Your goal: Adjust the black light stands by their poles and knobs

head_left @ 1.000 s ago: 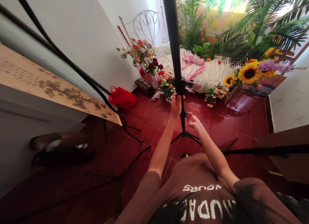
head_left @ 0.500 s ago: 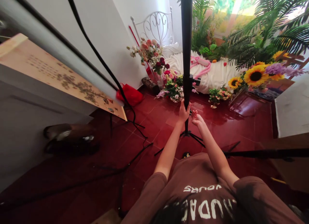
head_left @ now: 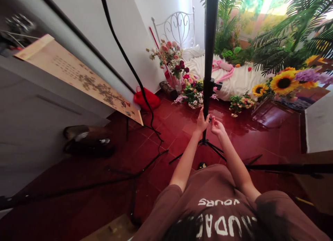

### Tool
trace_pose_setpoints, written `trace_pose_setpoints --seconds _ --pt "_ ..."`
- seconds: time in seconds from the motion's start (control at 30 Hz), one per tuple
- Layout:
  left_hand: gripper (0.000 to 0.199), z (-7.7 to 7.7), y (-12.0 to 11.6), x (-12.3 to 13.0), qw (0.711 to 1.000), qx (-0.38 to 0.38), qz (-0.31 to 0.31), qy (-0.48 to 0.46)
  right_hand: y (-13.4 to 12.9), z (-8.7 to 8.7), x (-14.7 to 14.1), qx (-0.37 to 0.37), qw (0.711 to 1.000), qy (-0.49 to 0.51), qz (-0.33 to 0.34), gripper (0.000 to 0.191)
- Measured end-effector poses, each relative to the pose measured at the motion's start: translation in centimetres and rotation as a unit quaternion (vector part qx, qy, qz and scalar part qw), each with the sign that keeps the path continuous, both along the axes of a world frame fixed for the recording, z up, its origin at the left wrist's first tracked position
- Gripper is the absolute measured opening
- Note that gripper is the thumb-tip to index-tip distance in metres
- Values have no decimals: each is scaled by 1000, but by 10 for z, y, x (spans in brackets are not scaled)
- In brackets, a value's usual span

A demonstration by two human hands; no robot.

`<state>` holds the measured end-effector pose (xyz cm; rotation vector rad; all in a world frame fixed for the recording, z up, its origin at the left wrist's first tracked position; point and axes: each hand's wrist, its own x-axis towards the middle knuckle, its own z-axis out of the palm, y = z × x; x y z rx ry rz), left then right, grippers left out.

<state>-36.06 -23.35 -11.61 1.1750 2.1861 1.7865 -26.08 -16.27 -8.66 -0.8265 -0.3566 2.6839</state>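
A tall black tripod stand rises upright in front of me, its legs spread on the floor. My left hand is closed around the lower part of its pole. Just to the right, my right hand has its fingers pinched at a small dark knob on the pole's side. Higher up, another black clamp knob sticks out, with neither hand on it.
Flower bunches and a white-draped bed lie beyond the stand. Sunflowers stand at right. A hanging scroll, black cable and red bag are at left. Another black pole crosses low at right.
My view has turned slightly left, so the scene sits further right. Both hands stay at the same spot on the stand; the right fingers have shifted slightly at the knob.
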Motion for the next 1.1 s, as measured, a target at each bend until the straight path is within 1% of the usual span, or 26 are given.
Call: trace_pose_setpoints --seconds 0.07,0.13,0.17,0.2,0.27,0.3,0.37,0.4,0.47,0.53,0.57,0.67,0.77,0.87,0.93,1.0,1.1 --pt "57 -3 -8 9 1000 1 16 10 -2 0 24 -9 996 -64 -62 23" --pt "57 -15 -18 23 1000 -7 28 13 -4 -6 55 26 983 -129 -127 18" --pt "58 -25 -23 32 999 -16 32 6 -5 -11 72 56 971 -168 -160 18" --pt "58 -36 -29 42 999 -31 34 -9 -6 -18 91 86 953 -213 -197 16" --pt "59 -64 -40 66 996 -68 26 -43 -9 -35 130 146 911 -287 -259 10" --pt "59 -78 -45 79 994 -94 8 -59 -11 -44 151 164 894 -313 -277 7" --pt "54 -102 -53 103 981 -152 -69 -97 -15 -60 190 175 861 -368 -303 7" --pt "47 -110 -56 113 970 -181 -121 -110 -18 -67 209 175 846 -391 -316 8" --pt "33 -118 -57 129 937 -231 -235 -114 -24 -76 241 162 822 -422 -347 10" --pt "26 -116 -52 139 906 -263 -319 -90 -29 -80 264 143 803 -436 -379 10" --pt "25 -113 -46 142 896 -271 -343 -74 -32 -80 272 134 796 -439 -395 10" --pt "28 -100 -22 153 885 -277 -372 -36 -37 -74 285 111 779 -433 -439 10" --pt "28 -89 5 174 868 -277 -412 -17 -40 -64 292 100 771 -408 -478 10" --pt "27 -79 28 204 841 -271 -468 -3 -44 -56 305 108 763 -387 -506 13" --pt "27 -74 38 228 822 -268 -502 3 -50 -53 320 111 752 -383 -525 15" --pt "27 -69 45 252 801 -263 -538 9 -58 -52 340 108 736 -385 -546 17" --pt "29 -67 50 286 769 -251 -587 24 -76 -51 372 90 705 -395 -582 20"
